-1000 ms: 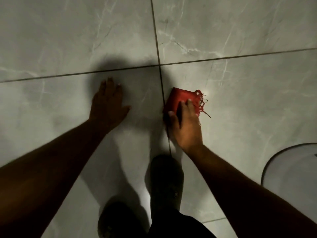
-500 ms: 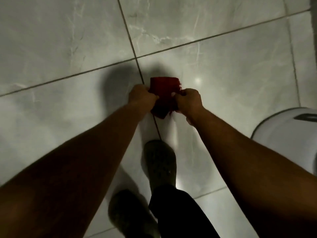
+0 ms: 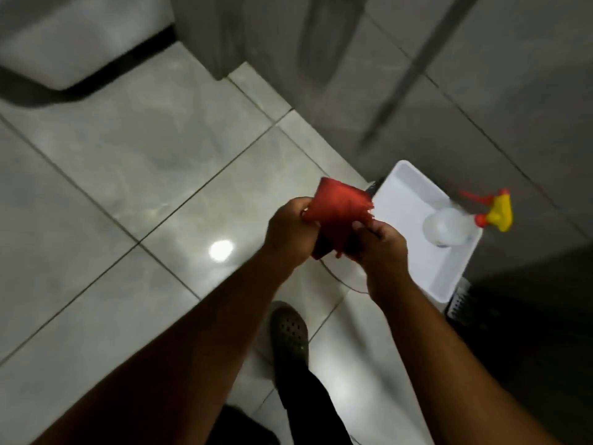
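Observation:
A folded red cloth (image 3: 340,210) with a frayed edge is held up in the air between both hands. My left hand (image 3: 290,231) grips its left edge with curled fingers. My right hand (image 3: 380,244) pinches its lower right side. The cloth hangs above the grey tiled floor (image 3: 144,175), just left of a white tub (image 3: 449,268).
The white tub holds a clear spray bottle (image 3: 449,226) with a yellow and red trigger head (image 3: 495,211). A white toilet base (image 3: 73,43) stands at the top left. Grey wall panels rise at the back right. My dark clog (image 3: 288,335) is below the hands.
A second ago my right hand pressed the cloth on the floor and the left lay flat. Both hands then took the cloth and lifted it; the view swung right to the tub.

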`<state>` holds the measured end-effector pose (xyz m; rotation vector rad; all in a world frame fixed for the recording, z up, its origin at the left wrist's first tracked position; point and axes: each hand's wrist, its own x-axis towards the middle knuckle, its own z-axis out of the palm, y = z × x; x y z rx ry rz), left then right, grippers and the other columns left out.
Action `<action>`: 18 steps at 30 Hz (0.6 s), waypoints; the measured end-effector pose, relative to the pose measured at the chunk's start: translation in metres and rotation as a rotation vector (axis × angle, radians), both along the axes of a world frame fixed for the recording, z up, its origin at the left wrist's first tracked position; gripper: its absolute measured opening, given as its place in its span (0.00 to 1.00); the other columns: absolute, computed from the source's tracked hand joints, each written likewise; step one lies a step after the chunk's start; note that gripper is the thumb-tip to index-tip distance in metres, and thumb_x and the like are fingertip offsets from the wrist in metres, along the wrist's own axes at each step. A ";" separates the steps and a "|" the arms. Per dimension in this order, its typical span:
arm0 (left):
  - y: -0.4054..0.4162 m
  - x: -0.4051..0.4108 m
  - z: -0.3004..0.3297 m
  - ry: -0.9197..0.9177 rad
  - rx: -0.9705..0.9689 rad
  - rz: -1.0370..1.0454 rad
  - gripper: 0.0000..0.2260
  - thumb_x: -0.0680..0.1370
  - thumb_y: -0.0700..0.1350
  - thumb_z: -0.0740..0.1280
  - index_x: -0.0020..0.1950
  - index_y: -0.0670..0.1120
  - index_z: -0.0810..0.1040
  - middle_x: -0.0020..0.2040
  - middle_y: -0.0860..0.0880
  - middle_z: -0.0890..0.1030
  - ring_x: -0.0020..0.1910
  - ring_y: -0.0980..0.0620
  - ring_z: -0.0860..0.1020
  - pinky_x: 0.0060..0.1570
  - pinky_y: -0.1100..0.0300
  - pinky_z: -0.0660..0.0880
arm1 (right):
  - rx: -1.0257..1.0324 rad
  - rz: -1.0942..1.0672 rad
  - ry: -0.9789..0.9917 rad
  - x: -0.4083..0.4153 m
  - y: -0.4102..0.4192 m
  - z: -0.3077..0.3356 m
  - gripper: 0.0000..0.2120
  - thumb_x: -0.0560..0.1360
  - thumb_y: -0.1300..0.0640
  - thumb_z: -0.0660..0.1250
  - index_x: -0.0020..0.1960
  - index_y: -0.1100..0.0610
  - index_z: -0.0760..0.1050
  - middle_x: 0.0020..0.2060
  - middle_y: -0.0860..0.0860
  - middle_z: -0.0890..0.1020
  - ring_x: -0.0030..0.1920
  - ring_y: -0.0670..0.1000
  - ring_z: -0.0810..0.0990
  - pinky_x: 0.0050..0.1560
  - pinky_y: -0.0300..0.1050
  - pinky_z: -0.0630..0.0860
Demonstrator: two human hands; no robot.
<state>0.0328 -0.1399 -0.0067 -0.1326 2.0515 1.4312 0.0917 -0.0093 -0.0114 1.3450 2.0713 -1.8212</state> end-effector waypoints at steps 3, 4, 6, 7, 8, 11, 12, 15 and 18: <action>0.081 -0.003 -0.011 0.040 -0.022 -0.128 0.13 0.80 0.39 0.60 0.61 0.42 0.78 0.58 0.42 0.82 0.56 0.43 0.80 0.61 0.48 0.77 | 0.003 -0.220 -0.040 0.016 0.062 -0.012 0.04 0.78 0.58 0.64 0.48 0.57 0.77 0.45 0.57 0.84 0.39 0.56 0.86 0.36 0.50 0.84; 0.105 -0.004 -0.020 0.036 -0.043 -0.178 0.12 0.80 0.40 0.60 0.61 0.42 0.78 0.58 0.42 0.82 0.56 0.44 0.80 0.61 0.48 0.77 | 0.012 -0.260 -0.045 0.019 0.081 -0.021 0.04 0.78 0.58 0.64 0.49 0.56 0.77 0.44 0.55 0.84 0.37 0.52 0.86 0.32 0.45 0.83; 0.141 -0.007 -0.039 0.021 -0.103 -0.267 0.13 0.81 0.41 0.59 0.62 0.43 0.78 0.59 0.43 0.82 0.57 0.44 0.80 0.63 0.50 0.76 | 0.048 -0.281 -0.054 0.021 0.109 -0.042 0.04 0.78 0.59 0.64 0.47 0.54 0.78 0.42 0.50 0.84 0.37 0.47 0.85 0.29 0.36 0.79; 0.157 -0.009 -0.051 0.014 -0.126 -0.289 0.13 0.81 0.41 0.60 0.62 0.43 0.78 0.60 0.43 0.82 0.58 0.44 0.80 0.64 0.51 0.75 | 0.062 -0.284 -0.066 0.018 0.121 -0.055 0.05 0.77 0.59 0.64 0.45 0.52 0.78 0.41 0.50 0.84 0.38 0.47 0.85 0.30 0.35 0.79; 0.170 -0.010 -0.063 -0.003 -0.134 -0.302 0.13 0.80 0.41 0.61 0.63 0.43 0.77 0.60 0.43 0.82 0.58 0.44 0.80 0.64 0.50 0.75 | 0.067 -0.291 -0.079 0.015 0.131 -0.069 0.06 0.77 0.60 0.64 0.44 0.52 0.78 0.40 0.50 0.84 0.40 0.48 0.85 0.33 0.36 0.80; 0.191 -0.014 -0.094 -0.076 -0.142 -0.345 0.14 0.79 0.39 0.63 0.64 0.40 0.75 0.59 0.40 0.81 0.58 0.42 0.79 0.63 0.48 0.75 | 0.055 -0.289 -0.140 0.005 0.152 -0.115 0.05 0.78 0.61 0.64 0.47 0.58 0.79 0.46 0.57 0.85 0.42 0.53 0.84 0.48 0.47 0.81; 0.193 -0.015 -0.103 -0.090 -0.164 -0.379 0.15 0.79 0.38 0.62 0.65 0.40 0.74 0.61 0.39 0.80 0.60 0.41 0.78 0.64 0.48 0.75 | 0.043 -0.285 -0.183 0.001 0.155 -0.127 0.06 0.78 0.61 0.64 0.50 0.61 0.79 0.48 0.59 0.84 0.44 0.55 0.84 0.53 0.50 0.80; 0.189 -0.019 -0.120 -0.052 -0.230 -0.449 0.17 0.79 0.38 0.62 0.68 0.40 0.72 0.65 0.39 0.77 0.65 0.41 0.75 0.66 0.56 0.71 | 0.075 -0.198 -0.345 -0.002 0.163 -0.155 0.13 0.77 0.63 0.64 0.61 0.66 0.76 0.55 0.64 0.82 0.55 0.62 0.81 0.62 0.51 0.76; 0.160 -0.016 -0.117 0.084 -0.252 -0.382 0.14 0.79 0.42 0.62 0.63 0.42 0.77 0.61 0.44 0.81 0.58 0.48 0.79 0.49 0.73 0.67 | 0.259 -0.066 -0.454 0.002 0.161 -0.151 0.18 0.76 0.61 0.65 0.65 0.66 0.72 0.59 0.65 0.79 0.60 0.64 0.78 0.63 0.52 0.74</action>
